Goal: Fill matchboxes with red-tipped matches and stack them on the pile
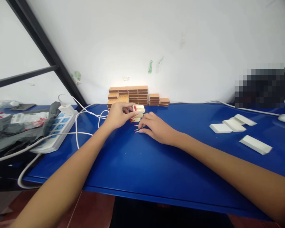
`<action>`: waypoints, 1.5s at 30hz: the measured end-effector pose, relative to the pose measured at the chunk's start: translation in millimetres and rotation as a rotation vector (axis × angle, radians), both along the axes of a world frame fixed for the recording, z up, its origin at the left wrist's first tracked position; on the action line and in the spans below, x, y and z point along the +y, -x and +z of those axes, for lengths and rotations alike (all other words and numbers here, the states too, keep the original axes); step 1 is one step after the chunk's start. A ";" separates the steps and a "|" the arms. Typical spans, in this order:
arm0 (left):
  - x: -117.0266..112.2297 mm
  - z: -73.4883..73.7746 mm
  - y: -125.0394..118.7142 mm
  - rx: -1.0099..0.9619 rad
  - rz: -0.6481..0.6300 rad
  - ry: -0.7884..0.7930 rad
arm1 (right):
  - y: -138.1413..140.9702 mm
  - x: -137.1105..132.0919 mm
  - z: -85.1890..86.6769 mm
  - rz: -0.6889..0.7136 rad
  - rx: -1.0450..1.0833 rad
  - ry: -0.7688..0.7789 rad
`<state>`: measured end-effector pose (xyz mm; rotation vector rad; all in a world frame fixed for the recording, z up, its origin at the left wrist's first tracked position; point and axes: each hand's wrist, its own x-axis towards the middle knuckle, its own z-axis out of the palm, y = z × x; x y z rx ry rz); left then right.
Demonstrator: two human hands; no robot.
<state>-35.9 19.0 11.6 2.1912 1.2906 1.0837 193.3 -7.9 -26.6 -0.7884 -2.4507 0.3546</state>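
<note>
Above the middle of the blue table, my left hand (120,115) is closed around a small white matchbox tray (134,108) filled with red-headed matches. Just below that tray lies a pile of loose matches (136,119), partly covered by my hands. To its right, my right hand (156,128) has its thumb and fingers pinched together at a few matches (137,130), whose red heads point left. The far ends of these matches are hidden by the fingers.
Stacked orange-brown matchboxes (137,91) stand against the wall, with shorter stacks (154,99) beside them. Several white trays (220,128) lie at the right. A power strip (59,129), white cables (77,139) and grey plastic bags (26,126) occupy the left.
</note>
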 end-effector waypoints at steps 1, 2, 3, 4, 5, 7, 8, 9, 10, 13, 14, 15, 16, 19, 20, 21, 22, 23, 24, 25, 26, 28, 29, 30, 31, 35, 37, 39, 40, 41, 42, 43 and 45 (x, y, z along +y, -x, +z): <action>-0.3 0.1 -0.1 -0.002 -0.003 0.002 | 1.5 0.4 -0.4 -0.003 -0.006 0.001; -0.5 0.2 -0.2 -0.002 -0.004 0.002 | 3.0 0.5 -0.8 -0.008 -0.011 0.001; -0.6 0.3 -0.2 0.000 -0.006 0.000 | 4.1 0.3 -0.9 -0.010 -0.016 0.002; -0.7 0.3 -0.2 0.001 -0.009 -0.006 | 4.8 -0.1 -0.8 -0.009 -0.019 0.001; -0.6 0.3 0.0 0.004 -0.013 -0.010 | 4.9 -0.5 -0.4 -0.005 -0.025 -0.001; -0.1 0.2 0.6 0.003 -0.025 -0.004 | 3.5 -0.8 1.3 0.008 -0.030 -0.012; 0.2 0.1 1.0 -0.002 -0.030 0.001 | 2.1 -0.2 2.7 0.009 -0.024 -0.024; 0.4 0.0 1.4 -0.005 -0.033 0.003 | 0.2 1.1 4.4 0.001 -0.010 -0.040; 0.4 -0.2 1.6 -0.004 -0.034 0.002 | -1.9 3.0 6.4 -0.022 0.015 -0.061; -1.2 -0.6 0.6 0.025 -0.047 -0.002 | -7.9 11.5 12.5 -0.167 0.132 -0.143; -2.3 -0.6 -0.5 0.034 -0.058 0.002 | -9.5 14.4 14.1 -0.218 0.168 -0.168; -3.6 -0.7 -1.8 0.041 -0.069 0.007 | -10.8 17.0 15.3 -0.259 0.196 -0.190; -5.0 -0.8 -3.4 0.046 -0.083 0.010 | -11.9 19.2 16.1 -0.287 0.214 -0.209; -8.9 -0.7 -8.2 0.053 -0.126 0.015 | -13.5 22.6 16.1 -0.325 0.228 -0.243; -9.9 -0.5 -9.4 0.052 -0.138 0.019 | -13.7 23.0 15.7 -0.331 0.226 -0.247; -10.7 -0.2 -10.5 0.050 -0.149 0.023 | -13.8 23.2 15.2 -0.332 0.221 -0.244; -11.3 0.1 -11.2 0.048 -0.157 0.026 | -13.8 23.2 14.8 -0.327 0.216 -0.237; -11.8 0.5 -11.7 0.047 -0.164 0.027 | -13.5 23.0 14.6 -0.314 0.211 -0.228; -12.1 0.9 -12.0 0.048 -0.172 0.028 | -13.2 22.5 14.9 -0.297 0.212 -0.218; -12.3 1.3 -12.1 0.047 -0.177 0.030 | -12.6 21.7 15.5 -0.279 0.223 -0.211; -12.3 1.6 -12.0 0.044 -0.177 0.031 | -12.0 20.6 16.4 -0.266 0.242 -0.208; -11.7 2.0 -11.4 0.032 -0.155 0.029 | -10.3 17.4 18.6 -0.265 0.299 -0.220; -11.0 1.9 -10.8 0.021 -0.134 0.025 | -9.4 15.5 19.4 -0.273 0.327 -0.227; -10.0 1.5 -10.0 0.007 -0.112 0.021 | -8.5 13.5 19.7 -0.278 0.345 -0.231; -8.8 1.0 -9.1 -0.010 -0.091 0.019 | -7.6 11.7 19.1 -0.274 0.344 -0.231; -2.6 -2.4 -4.8 -0.100 -0.014 0.023 | -3.4 7.5 9.3 -0.180 0.168 -0.175; -0.5 -3.8 -3.4 -0.110 0.004 0.017 | -0.6 7.8 3.0 -0.139 0.077 -0.122; 0.0 -4.3 -2.8 -0.103 0.003 0.010 | 2.3 8.6 -1.4 -0.109 0.030 -0.070; -0.2 -4.3 -2.8 -0.098 -0.001 0.006 | 3.4 8.9 -2.4 -0.097 0.015 -0.049; -0.7 -4.0 -2.8 -0.091 -0.005 0.000 | 4.1 8.9 -2.7 -0.091 0.002 -0.035; -1.4 -3.7 -2.9 -0.076 -0.009 -0.012 | 4.3 8.6 -2.5 -0.089 -0.010 -0.026; -2.0 -3.4 -2.9 -0.055 -0.011 -0.029 | 3.8 7.9 -1.7 -0.084 -0.021 -0.021; -3.2 -2.8 -2.9 0.003 -0.019 -0.065 | 0.8 6.4 0.6 -0.066 -0.031 -0.029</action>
